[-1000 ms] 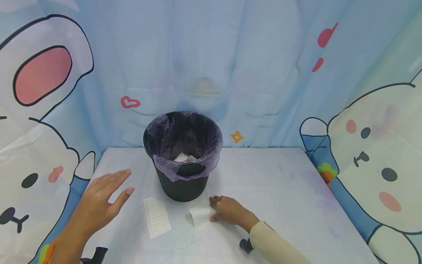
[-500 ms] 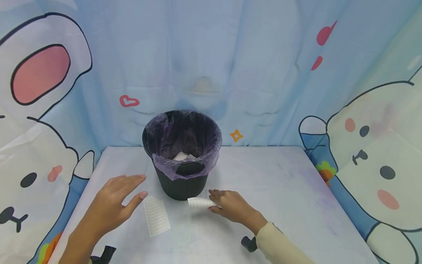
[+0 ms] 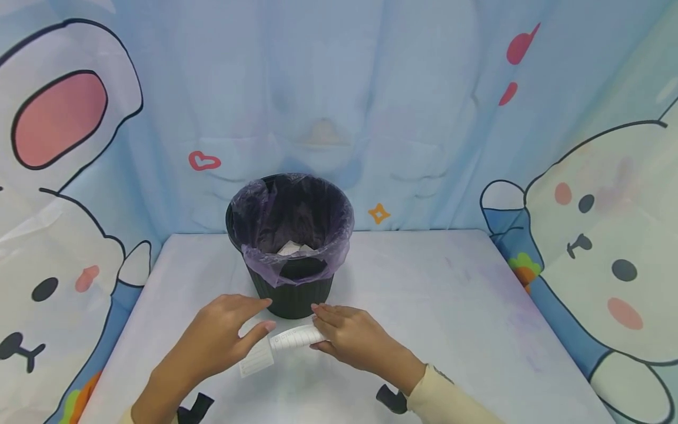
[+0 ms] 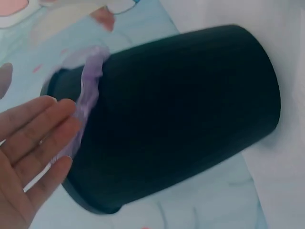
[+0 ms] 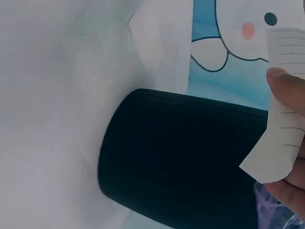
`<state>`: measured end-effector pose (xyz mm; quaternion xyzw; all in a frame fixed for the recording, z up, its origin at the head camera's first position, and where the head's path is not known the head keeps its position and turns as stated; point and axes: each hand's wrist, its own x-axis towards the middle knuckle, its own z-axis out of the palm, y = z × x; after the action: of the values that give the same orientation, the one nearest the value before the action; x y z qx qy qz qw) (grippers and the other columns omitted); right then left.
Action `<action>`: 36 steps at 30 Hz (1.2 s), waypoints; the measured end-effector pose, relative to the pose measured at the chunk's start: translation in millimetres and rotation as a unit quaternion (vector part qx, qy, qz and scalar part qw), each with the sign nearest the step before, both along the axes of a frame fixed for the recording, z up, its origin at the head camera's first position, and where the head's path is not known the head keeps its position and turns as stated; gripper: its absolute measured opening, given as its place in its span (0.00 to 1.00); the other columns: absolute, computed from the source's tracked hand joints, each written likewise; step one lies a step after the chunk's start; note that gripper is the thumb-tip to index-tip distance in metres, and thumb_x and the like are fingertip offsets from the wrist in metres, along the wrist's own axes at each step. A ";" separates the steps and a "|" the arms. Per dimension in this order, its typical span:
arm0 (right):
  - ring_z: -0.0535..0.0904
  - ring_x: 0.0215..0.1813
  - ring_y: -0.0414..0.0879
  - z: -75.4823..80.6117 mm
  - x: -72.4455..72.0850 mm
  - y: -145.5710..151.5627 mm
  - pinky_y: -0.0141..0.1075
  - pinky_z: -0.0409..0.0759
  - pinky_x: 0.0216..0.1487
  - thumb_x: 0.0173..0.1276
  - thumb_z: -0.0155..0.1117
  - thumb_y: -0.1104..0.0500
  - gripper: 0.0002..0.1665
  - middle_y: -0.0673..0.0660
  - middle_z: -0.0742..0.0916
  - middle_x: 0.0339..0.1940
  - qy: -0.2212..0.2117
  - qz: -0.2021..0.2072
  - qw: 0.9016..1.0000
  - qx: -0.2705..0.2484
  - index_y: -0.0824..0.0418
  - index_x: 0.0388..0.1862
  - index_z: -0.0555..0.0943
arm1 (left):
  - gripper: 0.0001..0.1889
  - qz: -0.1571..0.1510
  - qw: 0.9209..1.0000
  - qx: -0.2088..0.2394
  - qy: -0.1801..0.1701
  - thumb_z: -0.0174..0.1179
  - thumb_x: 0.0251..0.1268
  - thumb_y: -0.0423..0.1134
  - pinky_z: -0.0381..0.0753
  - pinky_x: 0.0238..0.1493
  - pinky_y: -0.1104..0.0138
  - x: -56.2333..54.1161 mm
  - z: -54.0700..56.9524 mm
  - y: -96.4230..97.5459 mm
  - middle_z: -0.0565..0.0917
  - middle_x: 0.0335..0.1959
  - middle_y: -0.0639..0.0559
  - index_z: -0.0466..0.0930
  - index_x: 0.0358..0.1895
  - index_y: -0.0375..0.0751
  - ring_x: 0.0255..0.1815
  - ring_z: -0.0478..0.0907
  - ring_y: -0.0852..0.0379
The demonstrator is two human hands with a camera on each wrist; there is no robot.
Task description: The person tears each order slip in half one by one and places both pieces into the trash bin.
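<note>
My right hand pinches a lined strip of paper between thumb and fingers, held up in front of the bin. In the right wrist view the paper bends and curls at its lower end. My left hand has its fingers extended, thumb apart, close to the free end of that paper and holding nothing. A second lined paper lies on the table, partly hidden under the left hand and the held sheet. Behind both hands stands a black trash bin lined with a purple plastic bag.
White paper pieces lie inside the bin. The white table meets a blue cartoon-printed curtain at the back and sides. Small black camera mounts show at both wrists.
My right hand has lifted its paper off the table and turned it toward the left hand. The left hand has moved right, over the second paper, up to the held sheet's end.
</note>
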<state>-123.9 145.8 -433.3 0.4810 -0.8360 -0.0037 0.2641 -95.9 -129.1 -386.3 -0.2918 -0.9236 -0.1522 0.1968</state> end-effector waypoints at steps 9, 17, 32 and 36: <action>0.86 0.56 0.47 12.2 8.9 -7.0 0.35 0.85 0.54 0.61 0.74 0.40 0.28 0.57 0.88 0.56 0.078 0.000 0.997 0.028 0.61 0.49 0.87 | 0.23 0.007 0.996 -0.010 -0.092 0.60 0.68 0.60 0.86 0.46 0.58 -1.3 1.4 20.0 0.91 0.40 0.54 0.90 0.46 0.44 0.41 0.87 0.56; 0.86 0.56 0.47 17.0 10.7 -7.7 0.35 0.84 0.55 0.62 0.74 0.42 0.27 0.57 0.89 0.55 0.113 -0.004 0.993 0.036 0.61 0.50 0.87 | 0.24 -0.025 0.989 -0.009 -0.147 0.57 0.70 0.62 0.84 0.37 0.64 -1.8 4.2 29.8 0.89 0.31 0.61 0.91 0.37 0.46 0.33 0.84 0.62; 0.87 0.56 0.48 21.9 9.4 -9.0 0.36 0.85 0.54 0.62 0.74 0.44 0.26 0.57 0.89 0.54 0.127 -0.018 0.991 0.040 0.61 0.51 0.87 | 0.15 -0.038 0.984 0.008 -0.173 0.65 0.67 0.53 0.80 0.29 0.72 -3.4 8.7 37.1 0.88 0.25 0.64 0.91 0.33 0.46 0.25 0.79 0.70; 0.86 0.56 0.47 22.8 9.8 -10.2 0.36 0.85 0.54 0.62 0.74 0.44 0.26 0.57 0.89 0.55 0.123 -0.020 0.991 0.043 0.61 0.51 0.87 | 0.12 -0.032 0.983 0.014 -0.180 0.69 0.64 0.49 0.75 0.26 0.74 -4.1 9.7 37.4 0.87 0.24 0.64 0.90 0.32 0.46 0.22 0.75 0.72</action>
<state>-114.1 135.6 -410.5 0.4713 -0.8055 -0.1041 0.3438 -100.0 -91.7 -376.7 -0.2859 -0.9320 -0.2210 0.0266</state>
